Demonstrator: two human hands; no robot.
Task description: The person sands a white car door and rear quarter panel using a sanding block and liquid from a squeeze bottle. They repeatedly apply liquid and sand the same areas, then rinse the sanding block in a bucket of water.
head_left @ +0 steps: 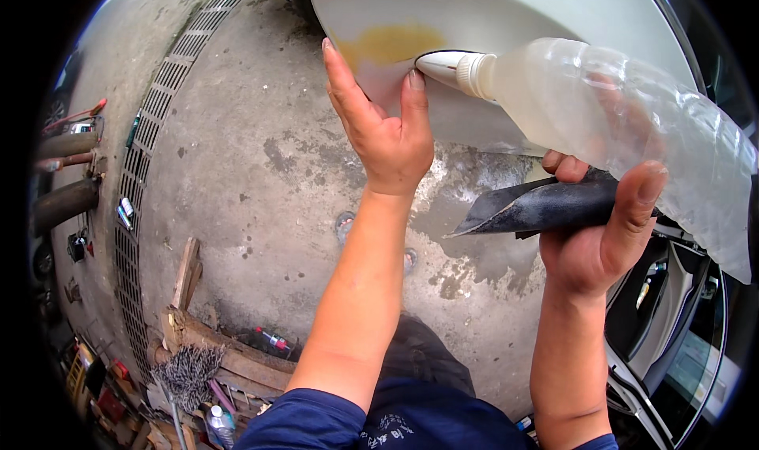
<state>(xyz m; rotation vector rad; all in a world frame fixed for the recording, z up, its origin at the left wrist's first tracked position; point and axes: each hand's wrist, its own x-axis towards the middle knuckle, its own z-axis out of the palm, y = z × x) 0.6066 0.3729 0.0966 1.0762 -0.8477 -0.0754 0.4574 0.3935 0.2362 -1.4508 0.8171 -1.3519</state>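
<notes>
My left hand (391,146) has its thumb and fingers apart, with the fingertips at the edge of a pale car panel (506,11). A dull yellow patch (399,43) marks the panel just above that hand. On the right, my right hand (581,256) is closed around a curled black sheet that looks like sandpaper (545,207) and a large clear plastic bottle (553,82). One finger shows faintly through the bottle. The bottle lies tilted, its white pointed nozzle (451,67) aimed left, close to my left thumb. Whether the nozzle touches the panel, I cannot tell.
Concrete floor (229,165) with wet patches lies below. A slotted drain grate (146,134) curves along the left. Wooden beams (229,359), a grey mop head (188,371) and a water bottle (220,422) are at lower left. An opened car door (672,323) stands at lower right.
</notes>
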